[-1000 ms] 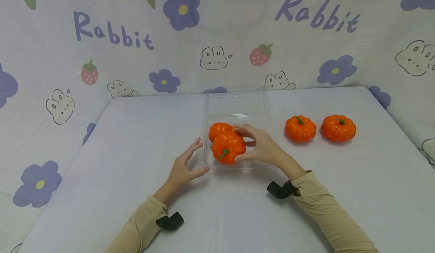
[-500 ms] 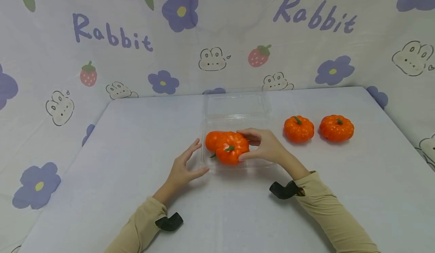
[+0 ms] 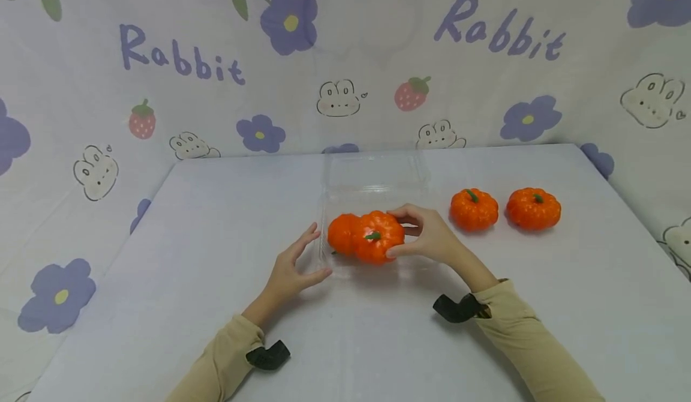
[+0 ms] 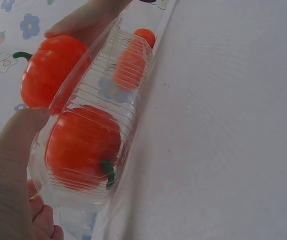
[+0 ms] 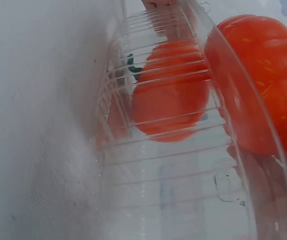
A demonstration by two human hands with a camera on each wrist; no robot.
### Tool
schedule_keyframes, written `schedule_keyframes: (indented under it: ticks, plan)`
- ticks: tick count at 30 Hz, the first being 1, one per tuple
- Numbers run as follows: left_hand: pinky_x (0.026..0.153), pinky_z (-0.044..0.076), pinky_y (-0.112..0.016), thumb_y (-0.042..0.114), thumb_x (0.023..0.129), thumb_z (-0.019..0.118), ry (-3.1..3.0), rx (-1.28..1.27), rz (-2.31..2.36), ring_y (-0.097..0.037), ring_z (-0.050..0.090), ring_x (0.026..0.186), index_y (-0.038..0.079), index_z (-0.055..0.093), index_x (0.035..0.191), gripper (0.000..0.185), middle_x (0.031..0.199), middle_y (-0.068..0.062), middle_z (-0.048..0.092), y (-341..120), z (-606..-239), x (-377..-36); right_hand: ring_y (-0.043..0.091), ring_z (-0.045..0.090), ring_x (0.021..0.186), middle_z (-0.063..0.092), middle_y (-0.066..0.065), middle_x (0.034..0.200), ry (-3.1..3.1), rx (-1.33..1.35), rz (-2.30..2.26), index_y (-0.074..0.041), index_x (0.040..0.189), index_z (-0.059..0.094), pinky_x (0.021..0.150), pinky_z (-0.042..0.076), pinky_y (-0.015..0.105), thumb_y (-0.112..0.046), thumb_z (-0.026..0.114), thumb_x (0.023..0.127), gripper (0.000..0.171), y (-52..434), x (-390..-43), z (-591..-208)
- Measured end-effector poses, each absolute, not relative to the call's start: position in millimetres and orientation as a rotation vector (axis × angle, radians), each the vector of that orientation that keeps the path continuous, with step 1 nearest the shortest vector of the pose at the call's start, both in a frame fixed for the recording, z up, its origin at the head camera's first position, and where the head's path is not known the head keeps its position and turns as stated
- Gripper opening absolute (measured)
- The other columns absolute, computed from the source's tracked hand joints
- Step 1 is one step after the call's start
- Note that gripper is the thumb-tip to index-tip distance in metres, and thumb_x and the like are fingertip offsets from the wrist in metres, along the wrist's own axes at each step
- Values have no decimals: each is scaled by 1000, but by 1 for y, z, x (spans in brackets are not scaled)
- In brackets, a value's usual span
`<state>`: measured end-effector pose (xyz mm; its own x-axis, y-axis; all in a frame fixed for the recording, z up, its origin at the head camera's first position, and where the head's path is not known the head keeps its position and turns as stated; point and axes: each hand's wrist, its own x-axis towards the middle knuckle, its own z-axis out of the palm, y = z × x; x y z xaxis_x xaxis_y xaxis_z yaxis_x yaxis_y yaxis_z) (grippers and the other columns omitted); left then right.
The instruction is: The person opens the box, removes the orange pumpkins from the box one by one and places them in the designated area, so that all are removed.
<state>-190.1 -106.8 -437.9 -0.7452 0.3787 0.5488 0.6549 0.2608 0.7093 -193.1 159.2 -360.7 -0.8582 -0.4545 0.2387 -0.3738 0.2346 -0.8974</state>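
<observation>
Pumpkin [image 3: 379,237] has dropped lower into the clamshell box [image 3: 372,177]; right hand [image 3: 430,236] pinches its sides, left hand [image 3: 288,272] splayed. Looks light, smooth, maybe slippery; flanks grip best.

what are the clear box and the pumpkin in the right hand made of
The clear box looks like thin, glossy transparent plastic: its ribbed walls let the pumpkin inside show through. The pumpkin held by the right hand looks like a smooth orange plastic or foam imitation, evenly coloured with a moulded green stem; which one is unclear.
</observation>
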Motion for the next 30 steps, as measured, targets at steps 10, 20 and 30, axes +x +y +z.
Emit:
schedule_keyframes:
  ticks: [10, 20, 30]
  plan:
    - [87, 23, -32, 34, 58, 67, -2377, -861, -1411, -13, 25, 111, 13, 37, 117, 70, 125, -1, 27, -120, -495, -214, 20, 44, 92, 45, 9, 103, 2484, -752, -1834, -1, 101, 44, 73, 39, 28, -9, 69, 57, 51, 189, -186, -366]
    - [88, 21, -28, 38, 57, 66, -2411, -883, -1352, -11, 23, 111, 18, 37, 118, 71, 125, 4, 26, -127, -504, -226, 10, 43, 93, 42, 7, 108, 2671, -633, -1751, -5, 114, 39, 70, 40, 20, -6, 65, 62, 58, 243, -168, -383]
    - [89, 21, -26, 38, 56, 67, -2408, -879, -1359, -10, 23, 111, 19, 36, 118, 72, 126, 5, 25, -126, -506, -229, 3, 44, 84, 44, 14, 102, 2887, -419, -1425, 1, 105, 43, 67, 39, 14, -16, 65, 64, 50, 288, -171, -380]
